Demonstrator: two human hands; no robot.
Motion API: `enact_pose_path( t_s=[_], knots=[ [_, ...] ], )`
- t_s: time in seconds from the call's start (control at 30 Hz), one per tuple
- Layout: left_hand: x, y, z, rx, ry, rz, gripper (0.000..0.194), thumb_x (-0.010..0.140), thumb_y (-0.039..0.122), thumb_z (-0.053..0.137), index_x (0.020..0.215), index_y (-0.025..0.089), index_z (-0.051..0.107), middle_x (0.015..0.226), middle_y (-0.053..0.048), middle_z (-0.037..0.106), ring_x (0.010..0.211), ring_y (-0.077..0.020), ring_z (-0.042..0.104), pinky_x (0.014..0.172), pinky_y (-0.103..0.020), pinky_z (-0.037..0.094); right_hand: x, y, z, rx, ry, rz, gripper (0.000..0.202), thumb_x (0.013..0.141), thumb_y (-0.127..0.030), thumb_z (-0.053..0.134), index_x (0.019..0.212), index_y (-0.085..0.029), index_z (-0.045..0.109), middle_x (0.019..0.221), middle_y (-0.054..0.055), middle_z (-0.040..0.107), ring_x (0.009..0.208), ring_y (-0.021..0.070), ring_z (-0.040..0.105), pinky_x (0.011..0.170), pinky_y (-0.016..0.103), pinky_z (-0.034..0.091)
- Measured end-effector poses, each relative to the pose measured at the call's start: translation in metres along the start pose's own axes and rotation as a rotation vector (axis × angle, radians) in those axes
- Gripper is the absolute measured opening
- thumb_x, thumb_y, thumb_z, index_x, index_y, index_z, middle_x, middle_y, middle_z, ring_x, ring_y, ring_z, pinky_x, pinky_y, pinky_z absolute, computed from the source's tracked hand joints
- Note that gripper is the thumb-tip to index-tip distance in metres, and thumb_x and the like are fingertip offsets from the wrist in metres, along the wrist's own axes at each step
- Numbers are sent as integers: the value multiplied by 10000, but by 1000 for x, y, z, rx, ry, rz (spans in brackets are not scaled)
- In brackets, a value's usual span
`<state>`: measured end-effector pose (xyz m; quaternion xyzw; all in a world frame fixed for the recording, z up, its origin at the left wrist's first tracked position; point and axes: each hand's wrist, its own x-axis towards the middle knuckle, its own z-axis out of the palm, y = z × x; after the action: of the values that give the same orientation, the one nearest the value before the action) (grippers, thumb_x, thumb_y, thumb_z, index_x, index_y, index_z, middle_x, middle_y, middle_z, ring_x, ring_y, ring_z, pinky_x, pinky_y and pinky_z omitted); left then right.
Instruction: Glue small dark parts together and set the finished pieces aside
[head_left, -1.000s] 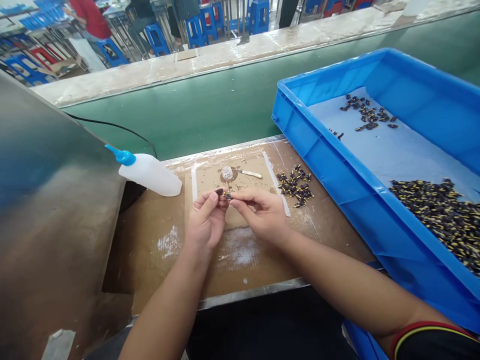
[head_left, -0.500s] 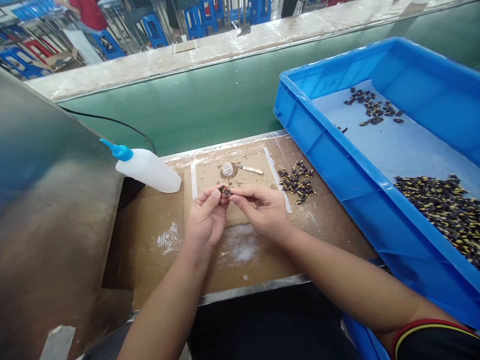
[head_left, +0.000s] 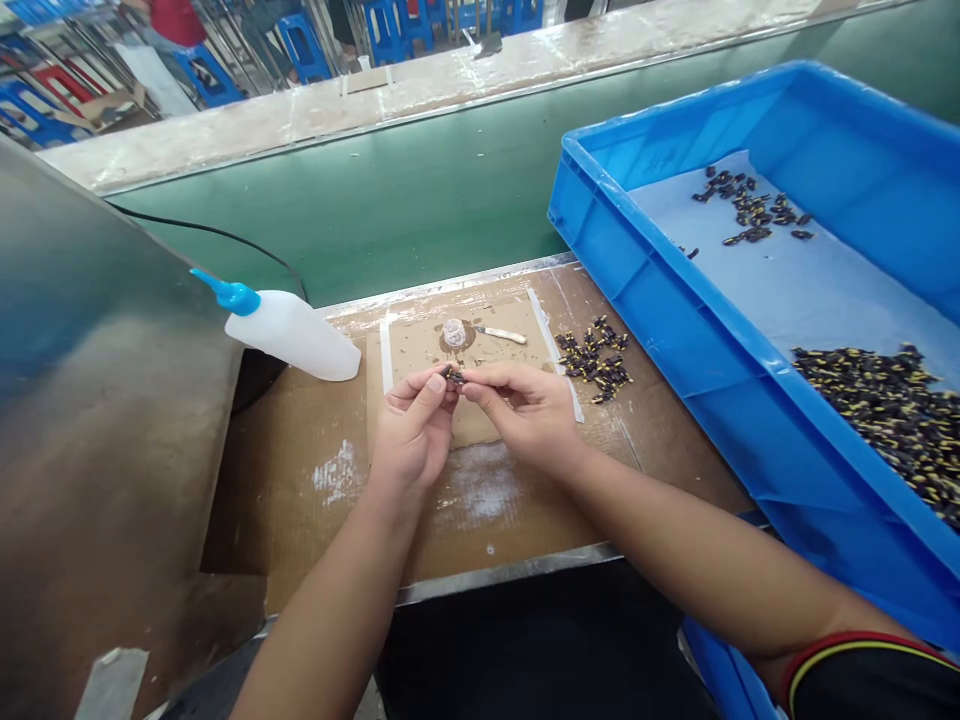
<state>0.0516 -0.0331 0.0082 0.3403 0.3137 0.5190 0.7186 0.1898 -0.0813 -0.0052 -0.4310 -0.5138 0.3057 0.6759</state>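
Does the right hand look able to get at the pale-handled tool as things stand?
Probably yes: the pale-handled tool lies just beyond the right hand, with nothing visible between them. That hand pinches a small dark piece, so its grip isn't free.

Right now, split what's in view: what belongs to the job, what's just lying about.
Likely the job:
dark-and-yellow piece between left hand and right hand
pile of similar pieces
blue bin holding more
clear cup, white-handled tool and white bottle, nearby, untouched

Probably just lying about:
blue stools
black cable
cardboard piece on the ledge
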Motion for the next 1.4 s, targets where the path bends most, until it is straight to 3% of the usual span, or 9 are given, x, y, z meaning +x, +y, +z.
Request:
enact_pose_path(
  t_s=[0.2,0.4,0.7,0.83,0.93,1.07,1.23,1.4],
  knots=[
    [0,-1,-1,65,1,50,229,679,329,981,820,246,821,951,-29,794,890,-129,726,870,-234,592,3,-5,-3,-125,-16,-34,128,960,-243,746,1072,-252,809,1069,22,801,968,201,769,921,378,658],
    [-1,-10,-8,325,27,278,156,810,312,892,931,237,828,1085,-79,787,1025,-191,741,939,-302,602,6,-8,-6,-195,-10,-72,117,958,-212,752,1050,-252,812,1050,13,803,947,185,769,892,338,649],
    [2,-14,-14,389,-76,363,112,883,255,820,995,267,822,1170,-78,753,1133,-201,710,1038,-345,573,6,-8,-9,-234,-7,-93,97,966,-228,743,1035,-254,807,1042,10,802,939,182,768,886,332,648],
    [2,-8,-10,554,-130,455,209,896,309,802,1099,260,810,1261,-114,689,1233,-242,648,1071,-404,559,11,-9,-12,-275,44,-123,146,963,-235,734,1101,-244,782,1056,15,794,892,164,763,846,310,653],
    [0,-8,-6,643,-151,515,285,881,327,810,1155,251,798,1268,-130,665,1188,-251,653,1003,-395,583,15,-9,-14,-290,91,-164,142,956,-225,731,1093,-234,763,1047,21,788,888,163,757,848,311,648],
    [-2,-10,-5,687,-137,556,287,882,291,797,1166,248,795,1234,-124,670,1058,-214,680,870,-324,593,18,-9,-17,-355,57,-248,63,965,-205,704,968,-250,748,1012,24,784,977,195,748,918,361,623],
    [-1,-7,-9,743,-117,566,209,914,320,750,1089,225,812,1185,-129,679,1110,-237,669,936,-360,579,15,-6,-16,-344,-13,-249,46,973,-230,688,959,-249,728,1035,31,767,1019,203,725,962,385,603],
    [3,0,-9,861,-97,650,191,927,321,728,1070,227,813,1176,-110,697,1077,-216,680,955,-335,558,23,-7,-18,-170,13,-174,112,1002,-291,643,1078,-217,679,1074,54,687,963,168,697,828,298,627]
  ],
)
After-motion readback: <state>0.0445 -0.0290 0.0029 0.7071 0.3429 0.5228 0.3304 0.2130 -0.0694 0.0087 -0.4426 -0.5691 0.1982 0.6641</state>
